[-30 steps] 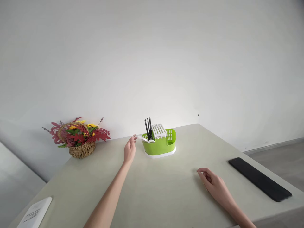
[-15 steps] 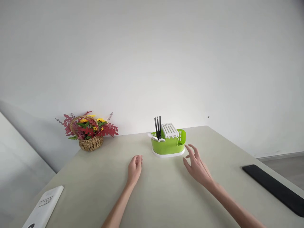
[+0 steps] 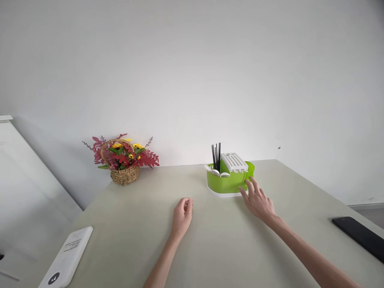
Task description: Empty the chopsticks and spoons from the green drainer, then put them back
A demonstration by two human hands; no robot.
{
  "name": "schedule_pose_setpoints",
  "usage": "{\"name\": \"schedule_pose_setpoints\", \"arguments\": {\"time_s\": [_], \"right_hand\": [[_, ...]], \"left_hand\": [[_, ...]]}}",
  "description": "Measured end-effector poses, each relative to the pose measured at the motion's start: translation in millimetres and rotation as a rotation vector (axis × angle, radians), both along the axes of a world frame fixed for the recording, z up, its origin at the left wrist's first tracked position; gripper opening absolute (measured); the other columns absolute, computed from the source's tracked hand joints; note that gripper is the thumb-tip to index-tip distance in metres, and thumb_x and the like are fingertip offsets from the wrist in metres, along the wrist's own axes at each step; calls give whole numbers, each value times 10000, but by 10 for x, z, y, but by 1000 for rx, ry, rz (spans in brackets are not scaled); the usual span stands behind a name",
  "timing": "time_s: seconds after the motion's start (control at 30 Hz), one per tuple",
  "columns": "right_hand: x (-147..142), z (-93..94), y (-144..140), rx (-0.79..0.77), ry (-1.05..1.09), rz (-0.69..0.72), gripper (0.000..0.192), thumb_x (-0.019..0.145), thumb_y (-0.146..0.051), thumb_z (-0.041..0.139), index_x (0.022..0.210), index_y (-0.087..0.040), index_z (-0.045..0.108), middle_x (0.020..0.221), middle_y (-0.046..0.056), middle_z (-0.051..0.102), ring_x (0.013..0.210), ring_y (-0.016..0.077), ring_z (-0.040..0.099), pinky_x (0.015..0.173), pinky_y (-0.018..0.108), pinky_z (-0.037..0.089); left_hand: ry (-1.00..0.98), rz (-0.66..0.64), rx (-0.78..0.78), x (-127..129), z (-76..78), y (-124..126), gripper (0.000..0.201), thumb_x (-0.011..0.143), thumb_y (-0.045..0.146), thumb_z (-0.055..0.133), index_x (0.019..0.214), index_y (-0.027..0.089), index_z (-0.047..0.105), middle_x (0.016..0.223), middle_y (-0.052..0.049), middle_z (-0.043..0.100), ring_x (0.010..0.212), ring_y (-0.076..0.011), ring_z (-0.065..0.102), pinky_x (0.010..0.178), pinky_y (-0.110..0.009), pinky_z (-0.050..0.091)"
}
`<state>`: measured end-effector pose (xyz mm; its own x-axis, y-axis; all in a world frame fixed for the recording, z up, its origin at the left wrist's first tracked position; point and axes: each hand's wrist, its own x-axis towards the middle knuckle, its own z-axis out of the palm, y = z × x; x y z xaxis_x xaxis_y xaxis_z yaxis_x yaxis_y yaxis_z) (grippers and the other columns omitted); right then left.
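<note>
A green plastic cutlery caddy (image 3: 223, 183) with a white slotted top (image 3: 234, 162) stands on a white base tray (image 3: 223, 195) towards the back of the table. Black chopsticks (image 3: 216, 157) rise upright from its left compartment, and white spoons (image 3: 215, 172) lean over its front rim. My right hand (image 3: 258, 201) is at the caddy's right front corner, fingers spread and holding nothing; whether the fingertips touch the caddy I cannot tell. Lower left of the caddy, my left hand (image 3: 182, 216) rests by the tabletop, its fingers curled closed with nothing visible in them.
A wicker basket (image 3: 125, 176) of red and yellow flowers sits at the back left against the wall. At the front left lies a white flat device (image 3: 67, 256). A long black object (image 3: 360, 237) lies near the right edge. A white cabinet (image 3: 33, 192) stands beyond the table's left side.
The view has turned left, so everything sits further right in it. My right hand has come in closer over the caddy's right front. My left hand stays curled closed.
</note>
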<state>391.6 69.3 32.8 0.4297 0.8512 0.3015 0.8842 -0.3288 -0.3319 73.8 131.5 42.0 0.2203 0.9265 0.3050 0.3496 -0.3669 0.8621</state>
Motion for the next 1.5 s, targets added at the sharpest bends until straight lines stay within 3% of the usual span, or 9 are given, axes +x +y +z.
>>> {"name": "schedule_pose_setpoints", "arguments": {"time_s": [0.4,0.57,0.73,0.87,0.97,1.13,1.27,1.4,1.5], "right_hand": [[916,-35,-54,-65,-50,-64,730,992,-655,104,1576,-271,313,1706,62,221,1230,376,620,848,587,591],[1328,-146,-54,-48,-120,-87,737,996,-638,154,1558,-208,361,1702,114,223,1298,378,578,904,590,572],[1543,-90,-58,-44,-136,-67,749,988,-639,182,1593,-216,310,1699,98,234,1380,396,497,916,667,548],[1397,-106,-192,-6,-127,-100,852,977,-641,245,1654,-172,26,1710,144,152,1405,421,468,863,639,582],[1131,-268,-393,35,-156,-61,836,999,-599,243,1648,-179,-73,1719,135,81,1447,405,422,929,600,567],[768,-579,-689,-45,-111,94,748,1016,-606,222,1647,-207,169,1702,57,212,1513,254,348,1234,481,318],[645,-621,-787,-121,-94,164,726,1013,-629,219,1586,-212,375,1661,28,329,1550,221,252,1284,459,206],[526,-551,-851,-102,-82,174,724,1014,-634,223,1594,-224,360,1667,19,305,1555,226,230,1286,467,200],[440,-504,-898,-106,-74,176,735,1008,-655,225,1602,-238,340,1673,10,278,1556,230,221,1287,478,193]], "left_hand": [[38,-20,2,-3,-23,-20,384,987,514,461,964,201,683,869,-55,721,754,-180,662,685,-269,502],[54,-26,18,-2,-54,-14,384,997,504,453,973,197,682,832,-45,704,716,-171,634,644,-257,476],[74,-16,45,5,-11,-33,366,995,483,455,928,193,669,798,-36,691,686,-164,622,661,-263,476],[111,-25,75,7,32,-95,356,995,469,454,886,200,661,789,-36,693,692,-171,627,675,-270,479],[122,4,86,-2,34,-143,339,993,456,461,879,207,662,802,-41,709,692,-175,633,679,-275,484],[144,44,132,-45,39,-203,327,989,452,462,869,213,651,823,-55,721,741,-194,668,713,-298,512],[207,58,202,-104,35,-305,341,1010,433,412,897,217,652,888,-75,731,826,-211,694,784,-339,553],[471,126,395,-170,-128,-543,338,996,418,442,1130,201,664,1238,-131,702,1174,-297,647,984,-485,530],[666,224,495,-253,-344,-776,528,999,457,437,1418,151,534,1518,-159,531,1429,-352,458,1115,-563,447]]}}
